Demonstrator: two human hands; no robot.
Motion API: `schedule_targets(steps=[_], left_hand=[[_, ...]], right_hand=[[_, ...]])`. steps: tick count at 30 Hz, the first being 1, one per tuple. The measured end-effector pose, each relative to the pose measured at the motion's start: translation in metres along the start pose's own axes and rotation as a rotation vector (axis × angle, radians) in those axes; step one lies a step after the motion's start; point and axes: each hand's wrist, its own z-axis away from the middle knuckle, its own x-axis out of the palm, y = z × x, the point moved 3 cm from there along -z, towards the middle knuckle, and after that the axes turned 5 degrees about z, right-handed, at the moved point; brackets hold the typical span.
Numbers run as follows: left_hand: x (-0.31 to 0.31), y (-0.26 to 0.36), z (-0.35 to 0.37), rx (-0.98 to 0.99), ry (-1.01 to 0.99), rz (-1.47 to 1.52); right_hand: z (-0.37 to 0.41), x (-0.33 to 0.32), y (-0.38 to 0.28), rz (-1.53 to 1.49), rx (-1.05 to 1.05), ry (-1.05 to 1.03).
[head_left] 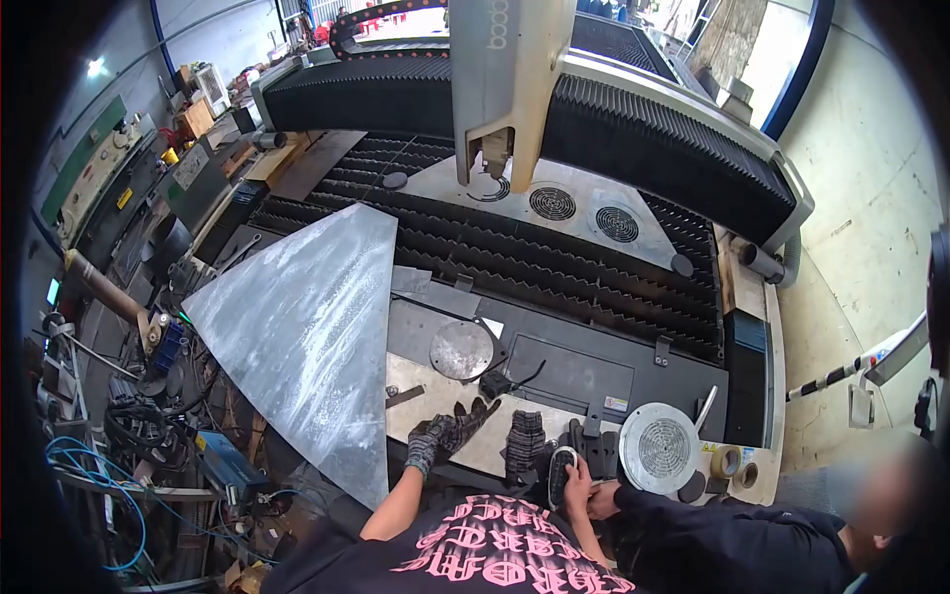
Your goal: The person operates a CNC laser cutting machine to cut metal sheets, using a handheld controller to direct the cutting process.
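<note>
My left hand [427, 442] wears a grey knitted work glove, its fingers bent over the near end of a loose dark work glove [469, 426] on the pale worktop. Another knitted glove [524, 442] lies a little to the right. My bare right hand [576, 484] is wrapped round a black handheld remote [561, 468] with a pale rim, held upright near my chest. A co-worker's hand [600, 500] is close beside it. Ahead lie a black box-shaped device [493, 384] with a cable and a round metal disc [461, 349].
A large triangular metal sheet [307, 337] stands out on the left. Behind is a cutting machine head [505, 89] over a slatted bed [574, 272] bearing a plate with round grilles [584, 203]. A round grille [658, 448] and tape rolls [725, 460] sit right, near a co-worker [752, 544].
</note>
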Motion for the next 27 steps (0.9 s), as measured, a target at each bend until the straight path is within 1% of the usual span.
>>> schedule_targets(steps=[2,4,5,9,10,13,15,16,17,18,20,21,22,23,24,25,27], left_hand=[[0.002,-0.003,0.0,-0.087,-0.016,0.17],[0.006,-0.001,0.003,-0.16,-0.039,0.319],[0.009,0.005,0.005,-0.168,-0.076,0.338],[0.02,0.03,0.024,-0.145,-0.284,0.257],[0.022,0.035,0.032,-0.139,-0.333,0.245],[0.028,0.057,0.045,-0.092,-0.462,0.218],[0.031,0.074,0.055,-0.023,-0.529,0.209],[0.035,0.084,0.06,0.018,-0.551,0.207],[0.04,0.094,0.066,0.06,-0.566,0.204],[0.045,0.104,0.074,0.154,-0.478,0.086],[0.055,0.128,0.092,0.3,-0.406,0.032],[0.059,0.14,0.102,0.37,-0.364,0.003],[0.043,0.136,0.088,0.393,-0.287,-0.14],[0.044,0.141,0.09,0.431,-0.36,-0.041],[0.006,0.124,0.046,0.274,-0.352,0.159],[0.048,0.168,0.095,0.826,-0.457,-0.6],[0.035,0.164,0.071,0.752,-0.454,-0.531]], right_hand=[[0.001,0.007,-0.024,0.029,-0.018,-0.052],[0.001,0.013,-0.029,0.005,-0.01,-0.087],[-0.004,0.016,-0.031,-0.006,-0.014,-0.108],[-0.013,0.016,-0.023,-0.007,-0.011,-0.125],[-0.016,0.013,-0.019,0.051,-0.04,-0.122],[-0.019,0.002,-0.022,0.04,-0.051,-0.077],[-0.029,-0.005,-0.007,-0.013,-0.057,-0.034],[-0.029,-0.009,-0.016,0.077,-0.08,-0.009],[-0.03,-0.011,-0.02,0.069,-0.088,0.002],[-0.031,-0.012,-0.022,0.073,-0.112,0.004],[-0.032,-0.014,-0.027,0.123,-0.162,0.038],[-0.027,-0.014,-0.04,0.108,-0.13,0.034],[-0.029,-0.012,-0.031,0.065,-0.108,0.021],[-0.028,-0.007,-0.034,0.068,-0.133,-0.036],[-0.018,-0.013,-0.036,0.055,-0.142,-0.023],[-0.011,-0.017,-0.039,0.065,-0.158,-0.071],[0.008,-0.025,-0.035,0.088,-0.144,-0.185]])
